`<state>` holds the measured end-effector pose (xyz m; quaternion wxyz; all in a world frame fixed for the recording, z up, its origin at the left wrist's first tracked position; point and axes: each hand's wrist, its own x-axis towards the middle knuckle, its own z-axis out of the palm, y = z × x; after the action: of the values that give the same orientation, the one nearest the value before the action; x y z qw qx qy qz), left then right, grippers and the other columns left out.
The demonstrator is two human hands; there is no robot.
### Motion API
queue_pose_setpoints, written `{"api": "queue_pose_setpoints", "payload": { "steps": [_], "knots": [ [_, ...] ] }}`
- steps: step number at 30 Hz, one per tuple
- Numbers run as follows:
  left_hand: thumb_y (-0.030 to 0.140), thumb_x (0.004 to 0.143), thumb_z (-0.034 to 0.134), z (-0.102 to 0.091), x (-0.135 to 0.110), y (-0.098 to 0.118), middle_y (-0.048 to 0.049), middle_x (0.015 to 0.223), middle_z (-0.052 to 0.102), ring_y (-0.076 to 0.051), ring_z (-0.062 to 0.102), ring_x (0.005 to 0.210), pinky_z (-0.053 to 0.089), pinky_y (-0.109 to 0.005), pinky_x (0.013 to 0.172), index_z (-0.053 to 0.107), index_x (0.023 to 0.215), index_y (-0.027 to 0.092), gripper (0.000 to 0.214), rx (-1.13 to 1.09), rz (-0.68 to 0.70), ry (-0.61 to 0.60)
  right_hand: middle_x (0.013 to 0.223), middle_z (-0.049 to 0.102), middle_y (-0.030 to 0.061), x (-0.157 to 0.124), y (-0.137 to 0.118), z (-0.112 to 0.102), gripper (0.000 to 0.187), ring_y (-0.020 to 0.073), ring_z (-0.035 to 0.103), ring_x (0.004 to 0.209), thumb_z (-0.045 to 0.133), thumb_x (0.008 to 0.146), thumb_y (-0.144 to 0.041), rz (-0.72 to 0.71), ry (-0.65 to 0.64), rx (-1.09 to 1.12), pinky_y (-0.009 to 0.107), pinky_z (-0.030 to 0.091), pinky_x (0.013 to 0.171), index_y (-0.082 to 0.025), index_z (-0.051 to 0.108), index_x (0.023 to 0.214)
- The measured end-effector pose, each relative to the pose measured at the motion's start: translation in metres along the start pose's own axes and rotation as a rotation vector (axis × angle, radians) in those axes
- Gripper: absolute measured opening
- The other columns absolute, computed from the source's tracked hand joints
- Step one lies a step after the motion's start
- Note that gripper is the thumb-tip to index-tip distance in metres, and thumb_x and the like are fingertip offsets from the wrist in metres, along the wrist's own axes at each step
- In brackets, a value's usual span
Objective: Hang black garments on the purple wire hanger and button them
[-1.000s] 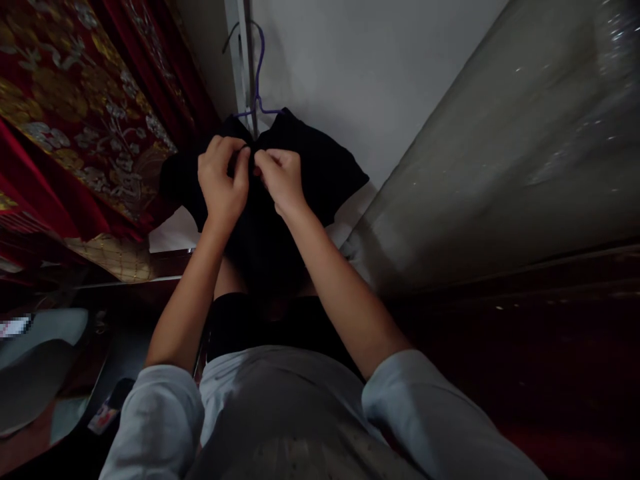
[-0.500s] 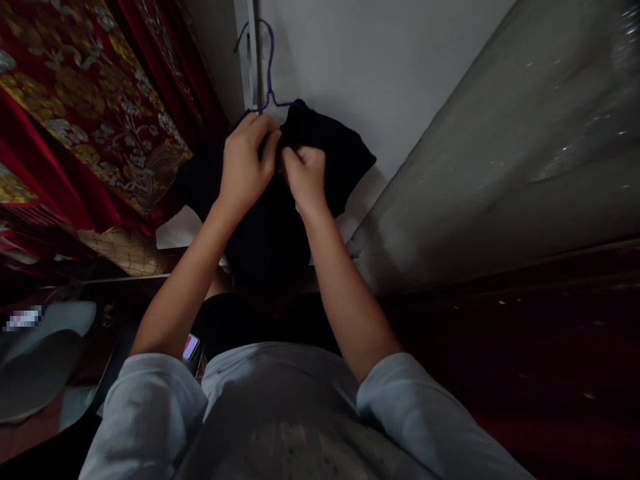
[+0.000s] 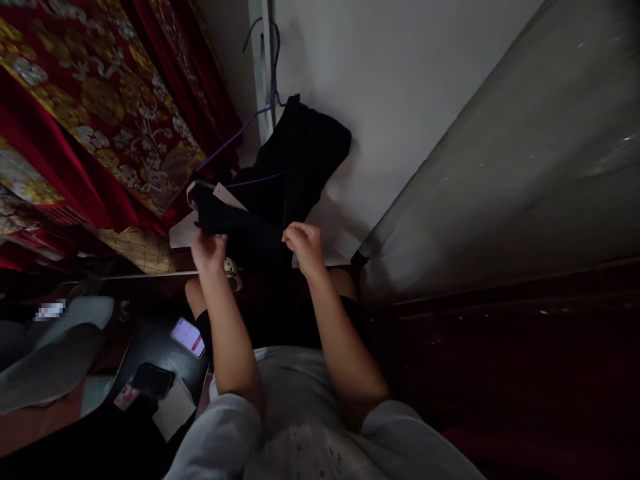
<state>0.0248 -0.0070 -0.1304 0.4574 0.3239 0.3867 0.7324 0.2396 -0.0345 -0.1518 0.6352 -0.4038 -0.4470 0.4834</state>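
A black garment (image 3: 300, 150) hangs half off a purple wire hanger (image 3: 235, 137) hooked high on a white wall strip. Its left shoulder has slid off, so the bare hanger arm shows. My left hand (image 3: 207, 250) is closed on the loose dark fabric pulled down to the left, where a pale inner label shows. My right hand (image 3: 304, 243) pinches the same fabric lower at the middle. Both forearms reach up from my grey sleeves.
A red and gold patterned curtain (image 3: 95, 113) hangs at the left. A grey glossy panel (image 3: 500, 173) slopes along the right. Below left, a dark surface holds a lit phone (image 3: 189, 335), a black phone (image 3: 151, 381) and a white card (image 3: 173, 417).
Both hands have come down from the garment's collar at the hanger hook. The garment's left side has slipped off the hanger and been pulled down and left; the view shifted.
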Motion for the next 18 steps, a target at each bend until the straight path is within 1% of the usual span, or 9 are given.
{"api": "queue_pose_setpoints", "payload": {
  "steps": [2,3,5,6,9,12,14,16,18],
  "knots": [
    [0.030,0.106,0.049,0.000,-0.031,-0.033,-0.0035,0.072,0.066,-0.020,0.066,0.093,0.052,-0.035,0.088,0.060,0.078,0.020,0.032,0.003,-0.126,0.054,0.048,0.038,-0.0044,-0.002,0.000,-0.007,0.019,0.0066,0.029,0.045,0.058,0.068,-0.031,0.005,0.036,0.049,0.023,0.018,0.047,-0.019,0.055,0.053],
    [0.029,0.102,0.054,0.002,-0.043,-0.046,-0.0029,0.071,0.065,-0.018,0.066,0.087,0.052,-0.033,0.085,0.061,0.077,0.019,0.028,0.003,-0.151,0.065,0.049,0.038,-0.0044,-0.002,-0.002,-0.011,0.020,0.0064,0.028,0.045,0.057,0.068,-0.033,0.006,0.060,0.065,0.023,0.018,0.046,-0.019,0.054,0.054],
    [0.025,0.093,0.063,0.008,-0.060,-0.063,-0.0007,0.069,0.063,-0.015,0.063,0.074,0.050,-0.026,0.076,0.062,0.075,0.016,0.020,0.010,-0.188,0.076,0.050,0.039,-0.0041,-0.002,-0.005,-0.020,0.021,0.0062,0.028,0.044,0.057,0.067,-0.036,0.012,0.099,0.059,0.023,0.018,0.045,-0.020,0.052,0.054],
    [0.023,0.091,0.066,0.011,-0.064,-0.066,0.0003,0.069,0.062,-0.013,0.061,0.070,0.049,-0.024,0.072,0.063,0.075,0.015,0.018,0.018,-0.186,0.076,0.051,0.041,-0.0036,-0.002,-0.005,-0.024,0.022,0.0062,0.028,0.044,0.057,0.066,-0.037,0.013,0.114,0.044,0.023,0.019,0.045,-0.020,0.051,0.054],
    [0.024,0.090,0.071,0.024,-0.074,-0.056,0.0006,0.076,0.063,-0.010,0.059,0.069,0.046,-0.020,0.067,0.066,0.080,0.016,0.014,0.035,-0.120,0.023,0.052,0.045,-0.0026,-0.004,0.000,-0.031,0.022,0.0071,0.034,0.047,0.057,0.066,-0.038,0.039,0.144,-0.017,0.023,0.024,0.047,-0.019,0.053,0.056],
    [0.042,0.090,0.078,0.041,-0.087,-0.037,-0.0019,0.087,0.065,-0.013,0.062,0.078,0.051,-0.021,0.074,0.066,0.086,0.018,0.026,-0.014,-0.025,-0.120,0.057,0.053,-0.0018,-0.006,0.012,-0.032,0.020,0.0091,0.044,0.051,0.060,0.067,-0.038,0.181,0.149,-0.076,0.021,0.031,0.049,-0.018,0.063,0.068],
    [0.053,0.088,0.080,0.052,-0.097,-0.026,-0.0033,0.090,0.066,-0.015,0.064,0.084,0.054,-0.025,0.081,0.066,0.089,0.020,0.036,-0.014,0.018,-0.176,0.067,0.063,0.0007,-0.008,0.017,-0.030,0.026,0.0113,0.054,0.057,0.061,0.071,-0.041,0.275,0.118,-0.063,0.022,0.038,0.053,-0.018,0.068,0.080],
    [0.057,0.088,0.079,0.059,-0.107,-0.020,-0.0036,0.090,0.066,-0.016,0.065,0.086,0.055,-0.026,0.084,0.068,0.092,0.020,0.038,0.054,0.047,-0.186,0.076,0.069,0.0039,-0.010,0.014,-0.028,0.036,0.0141,0.062,0.066,0.059,0.079,-0.052,0.286,0.019,-0.011,0.025,0.048,0.061,-0.018,0.069,0.087],
    [0.055,0.091,0.077,0.063,-0.114,-0.016,-0.0040,0.093,0.068,-0.016,0.066,0.088,0.054,-0.026,0.085,0.071,0.095,0.020,0.035,0.140,0.091,-0.180,0.082,0.071,0.0063,-0.016,0.003,-0.026,0.048,0.0174,0.067,0.076,0.053,0.087,-0.065,0.209,-0.159,0.034,0.029,0.053,0.073,-0.019,0.069,0.085]
  ]
}}
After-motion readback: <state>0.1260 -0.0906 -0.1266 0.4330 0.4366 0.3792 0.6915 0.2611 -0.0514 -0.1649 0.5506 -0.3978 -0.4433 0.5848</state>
